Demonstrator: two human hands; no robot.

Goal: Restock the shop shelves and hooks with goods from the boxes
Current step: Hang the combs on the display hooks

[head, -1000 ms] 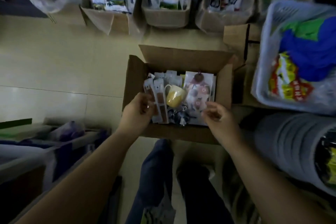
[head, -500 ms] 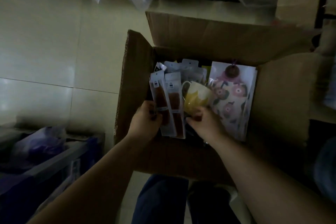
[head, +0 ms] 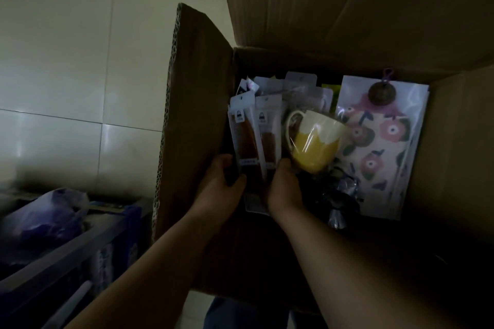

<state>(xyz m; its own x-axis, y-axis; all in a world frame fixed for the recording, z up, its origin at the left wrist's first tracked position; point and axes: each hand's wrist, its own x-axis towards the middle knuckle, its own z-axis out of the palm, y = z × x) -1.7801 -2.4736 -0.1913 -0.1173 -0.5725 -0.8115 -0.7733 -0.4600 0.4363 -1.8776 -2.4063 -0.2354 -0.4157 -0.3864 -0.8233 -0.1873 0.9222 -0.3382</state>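
Note:
An open cardboard box (head: 197, 104) on the floor holds packed goods. At its left side stand flat clear packs with brown combs (head: 256, 136) inside. My left hand (head: 222, 189) grips the lower left edge of these packs. My right hand (head: 283, 189) grips their lower right edge, fingers curled round them. Beside them lies a yellow and white mug (head: 315, 141) in clear wrap. A flowered hot-water bottle in a clear bag (head: 379, 147) lies at the right. Dark metal trinkets (head: 342, 197) sit near the box's front.
A pale tiled floor (head: 66, 75) lies left of the box. A dark crate with a purple plastic bag (head: 45, 219) stands at the lower left. More cardboard and plastic bags line the top edge. My legs show below the box.
The camera has come closer to the box. My right hand moved left from the mug to the comb packs, so both hands now hold the packs.

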